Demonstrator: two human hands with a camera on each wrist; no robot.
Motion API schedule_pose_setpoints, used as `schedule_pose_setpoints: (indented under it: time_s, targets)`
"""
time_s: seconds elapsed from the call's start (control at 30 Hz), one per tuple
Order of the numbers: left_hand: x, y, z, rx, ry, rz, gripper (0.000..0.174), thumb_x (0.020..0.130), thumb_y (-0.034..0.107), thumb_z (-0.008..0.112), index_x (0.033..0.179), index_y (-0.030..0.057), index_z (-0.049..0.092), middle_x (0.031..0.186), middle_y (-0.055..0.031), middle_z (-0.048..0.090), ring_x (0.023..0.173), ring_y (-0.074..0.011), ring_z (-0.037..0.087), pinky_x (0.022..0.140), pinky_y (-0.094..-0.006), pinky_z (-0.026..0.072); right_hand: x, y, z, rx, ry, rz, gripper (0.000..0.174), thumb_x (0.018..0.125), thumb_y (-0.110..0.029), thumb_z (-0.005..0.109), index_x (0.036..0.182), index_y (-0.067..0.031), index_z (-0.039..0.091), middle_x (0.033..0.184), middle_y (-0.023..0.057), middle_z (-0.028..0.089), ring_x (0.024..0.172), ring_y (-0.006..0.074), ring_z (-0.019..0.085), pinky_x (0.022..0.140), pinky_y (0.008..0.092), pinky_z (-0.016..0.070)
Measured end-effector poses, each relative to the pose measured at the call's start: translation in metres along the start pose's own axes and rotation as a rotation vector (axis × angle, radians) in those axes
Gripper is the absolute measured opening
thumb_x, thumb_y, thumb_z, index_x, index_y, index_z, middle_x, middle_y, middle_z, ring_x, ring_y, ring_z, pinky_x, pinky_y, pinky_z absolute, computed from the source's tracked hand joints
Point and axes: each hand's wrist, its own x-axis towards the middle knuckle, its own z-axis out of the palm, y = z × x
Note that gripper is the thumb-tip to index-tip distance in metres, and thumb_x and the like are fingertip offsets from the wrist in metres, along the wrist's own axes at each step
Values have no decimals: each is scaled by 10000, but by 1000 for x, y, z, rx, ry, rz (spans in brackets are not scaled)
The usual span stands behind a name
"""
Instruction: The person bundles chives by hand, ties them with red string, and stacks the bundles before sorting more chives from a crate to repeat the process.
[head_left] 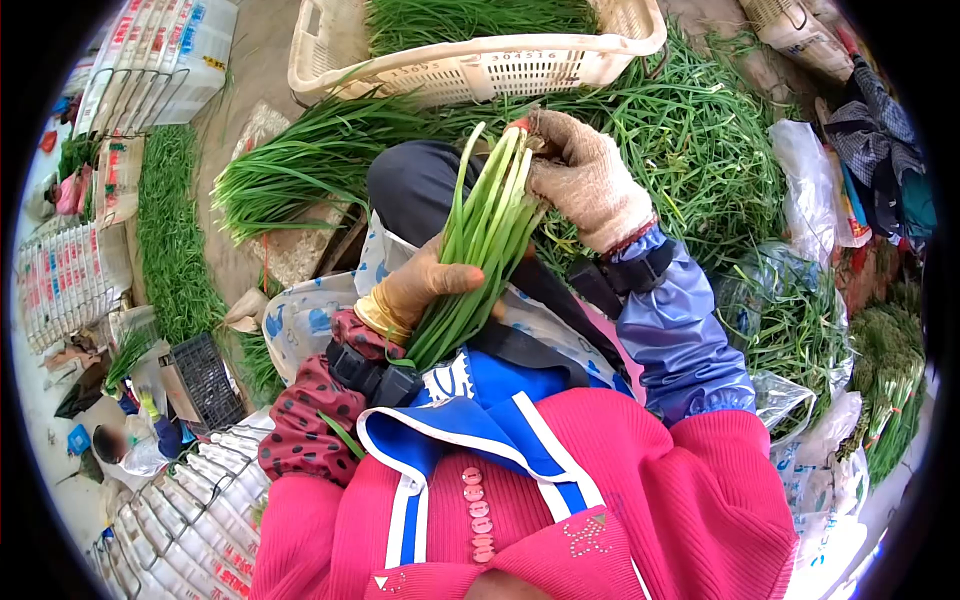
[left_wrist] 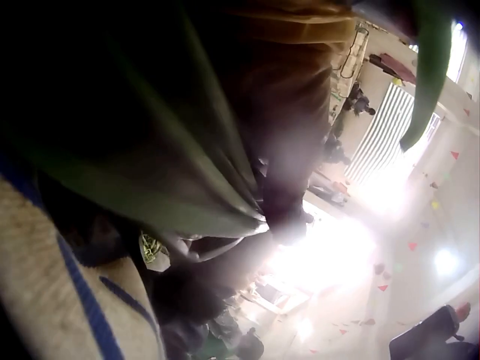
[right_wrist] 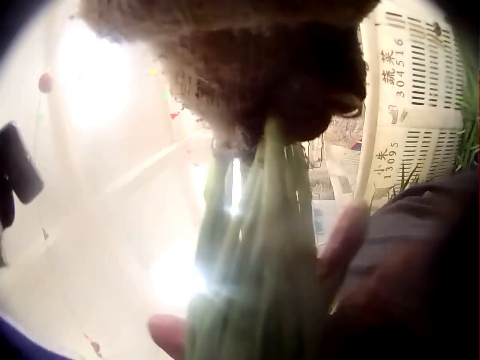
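Observation:
A bunch of garlic chives [head_left: 480, 240] is held up over the lap, pale stem ends at the top and green leaves hanging below. My left hand [head_left: 425, 285], in a tan glove, grips the bunch around its middle with the thumb across the front. My right hand [head_left: 585, 170], in a dirty knitted glove, pinches at the pale stem ends. In the right wrist view the glove [right_wrist: 247, 82] covers the tops of the stems [right_wrist: 255, 225]. The left wrist view is dark, with blurred leaves [left_wrist: 172, 150] close to the camera.
A cream plastic crate [head_left: 480, 70] holding more chives stands ahead. Loose greens [head_left: 690, 150] heap to the right, and a laid bunch [head_left: 300, 165] lies left of the knee. Bagged greens [head_left: 790, 320] sit at the right. White stacked boxes [head_left: 160, 65] stand far left.

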Motion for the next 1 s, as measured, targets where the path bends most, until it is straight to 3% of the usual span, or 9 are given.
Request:
schedule_pose_setpoints:
  time_s: [0.23, 0.33, 0.5, 0.6, 0.67, 0.77, 0.87, 0.93, 1.0]
  targets:
    - [4, 0, 8, 211, 104, 94, 902, 667, 272, 857, 1409, 19, 411, 1265, -149, 595, 1087, -255, 613, 947, -344, 473, -11, 1, -1, -474, 145, -287, 238, 899, -245, 570, 1041, -62, 624, 894, 204, 671, 846, 392, 647, 726, 446, 529]
    - [4, 6, 11, 143, 32, 21, 857, 710, 57, 792, 1454, 75, 367, 1325, -75, 550, 1165, -216, 574, 988, -318, 433, -5, 9, 0, -575, 216, -238, 225, 914, -229, 549, 1037, -64, 640, 874, 205, 667, 846, 399, 642, 725, 456, 526]
    - [4, -2, 11, 142, 68, 99, 848, 690, 153, 823, 1421, 47, 407, 1257, -113, 597, 1168, -222, 565, 1010, -333, 412, 11, 21, -22, 380, 336, 344, 300, 1004, -263, 500, 1083, -24, 664, 769, 42, 634, 613, 124, 522, 528, 236, 430]
    - [0, 2, 11, 151, 88, 100, 823, 689, 162, 831, 1396, 34, 430, 1207, -128, 624, 1132, -223, 577, 1010, -344, 413, 1, 49, -43, 539, 64, 245, 534, 918, -232, 668, 1347, -2, 449, 1124, 110, 627, 925, 187, 637, 702, 298, 563]
    - [0, 2, 10, 187, 69, 84, 784, 703, 130, 817, 1384, 36, 440, 1194, -124, 628, 1107, -215, 589, 985, -341, 435, -12, 58, -40, 533, -354, 208, 954, 721, -281, 862, 1459, -25, 315, 1427, 125, 452, 1285, 257, 474, 972, 409, 497]
    - [5, -1, 10, 324, 44, 53, 679, 735, 135, 804, 1331, 45, 491, 1184, -107, 636, 1061, -194, 612, 915, -320, 475, -32, 50, -8, 777, -362, 32, 1085, 649, -435, 882, 1494, -103, 288, 1402, 79, 487, 1260, 250, 500, 1042, 418, 432]
    - [12, 0, 9, 823, 148, 64, 672, 718, 222, 838, 1286, 38, 529, 1143, -101, 657, 1042, -187, 622, 897, -312, 481, -27, 4, 24, 810, -149, 29, 1002, 671, -409, 877, 1470, -140, 335, 1253, 40, 582, 1153, 227, 566, 972, 418, 479]
    - [6, 17, 26, 1014, 327, 109, 683, 690, 286, 861, 1243, 30, 552, 1089, -102, 672, 1032, -192, 628, 893, -317, 481, -20, -20, 31, 847, -101, 91, 587, 826, -300, 770, 1312, -135, 485, 880, -25, 570, 878, 192, 587, 830, 437, 521]
    - [4, 28, 37, 1003, 410, 193, 694, 677, 305, 867, 1230, 25, 554, 1066, -131, 677, 1039, -209, 632, 904, -335, 480, -4, -42, 24, 924, -135, -129, 356, 859, -185, 726, 1162, -95, 563, 879, 73, 645, 754, 217, 640, 678, 360, 535]
